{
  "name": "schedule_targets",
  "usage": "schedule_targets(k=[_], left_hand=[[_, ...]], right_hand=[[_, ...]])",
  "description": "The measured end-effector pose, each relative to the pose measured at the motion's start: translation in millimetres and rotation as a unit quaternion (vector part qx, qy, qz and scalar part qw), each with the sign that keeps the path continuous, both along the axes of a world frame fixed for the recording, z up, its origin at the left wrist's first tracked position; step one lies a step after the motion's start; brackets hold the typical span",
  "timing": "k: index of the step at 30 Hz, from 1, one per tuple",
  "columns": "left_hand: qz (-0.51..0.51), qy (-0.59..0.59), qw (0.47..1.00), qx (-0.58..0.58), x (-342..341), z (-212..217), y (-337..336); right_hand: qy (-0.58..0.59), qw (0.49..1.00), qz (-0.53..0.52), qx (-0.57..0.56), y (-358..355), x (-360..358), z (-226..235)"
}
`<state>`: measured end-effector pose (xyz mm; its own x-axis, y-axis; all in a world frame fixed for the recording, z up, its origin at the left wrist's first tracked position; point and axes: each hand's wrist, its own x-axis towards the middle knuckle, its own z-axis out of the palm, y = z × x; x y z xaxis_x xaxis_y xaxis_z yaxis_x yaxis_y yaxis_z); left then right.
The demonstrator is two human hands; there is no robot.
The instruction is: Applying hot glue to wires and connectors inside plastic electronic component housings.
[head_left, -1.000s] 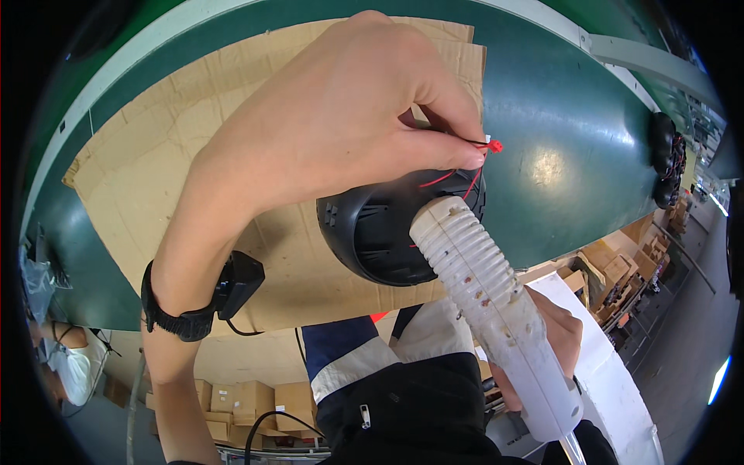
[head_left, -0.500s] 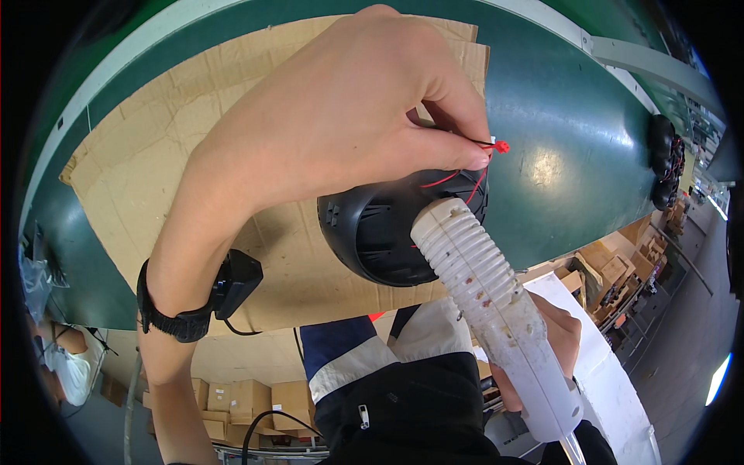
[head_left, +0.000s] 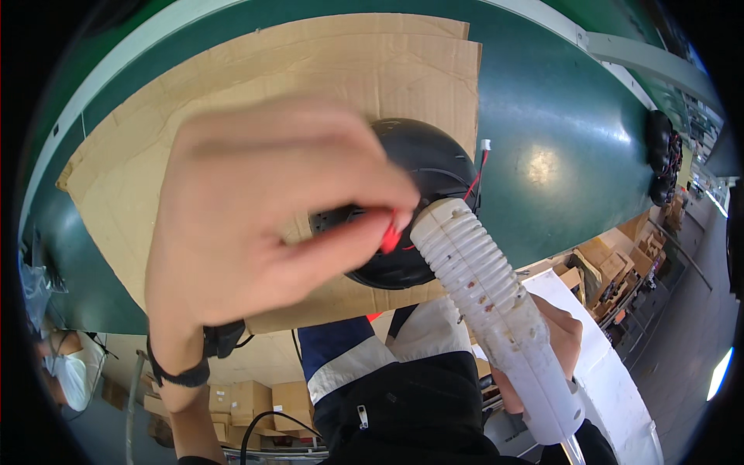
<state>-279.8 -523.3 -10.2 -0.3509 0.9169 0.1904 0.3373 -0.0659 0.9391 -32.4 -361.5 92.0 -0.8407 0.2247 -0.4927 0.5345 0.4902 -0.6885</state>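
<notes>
A round black plastic housing [head_left: 422, 143] with ribs inside lies on a cardboard sheet. My left hand [head_left: 271, 201], blurred by motion, is over its left part, thumb and finger pinched on a small red connector [head_left: 390, 239]. From the housing's right side a red and black wire pair [head_left: 478, 177] sticks up, ending in a small white plug [head_left: 486, 145]. My right hand [head_left: 559, 333] is closed around a white glue gun [head_left: 496, 310], partly hidden behind it. The gun's ribbed front end points into the housing; the nozzle tip is hard to make out.
The cardboard [head_left: 116, 170] lies on a green tabletop [head_left: 558, 201]. Black round parts [head_left: 663, 159] with wires sit at the far right edge. Cartons [head_left: 248, 403] stand below the table, a white board [head_left: 620, 387] at right. Another person [head_left: 70, 372] is at lower left.
My left hand has moved down and left from the housing's upper right, carrying the red connector. The white plug and its wires now stand free. The glue gun has barely moved.
</notes>
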Motion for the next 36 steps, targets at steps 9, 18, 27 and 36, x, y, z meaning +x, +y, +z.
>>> schedule_targets(k=[9,18,27,36], left_hand=[[0.034,0.018,0.999,0.022,24.3,-0.5,-15.9],[0.151,-0.036,0.987,-0.042,28.4,8.2,-28.0],[0.176,0.12,0.955,-0.208,121.7,30.3,-28.2],[0.17,0.091,0.95,-0.247,134.1,28.4,-8.4]], right_hand=[[-0.024,0.999,0.032,0.018,2.1,-3.4,4.9],[0.006,1.0,0.028,0.013,2.9,-1.1,7.5],[-0.025,0.999,0.028,0.015,12.3,-1.6,12.5],[-0.063,0.992,-0.003,0.106,10.5,-0.2,15.1]])
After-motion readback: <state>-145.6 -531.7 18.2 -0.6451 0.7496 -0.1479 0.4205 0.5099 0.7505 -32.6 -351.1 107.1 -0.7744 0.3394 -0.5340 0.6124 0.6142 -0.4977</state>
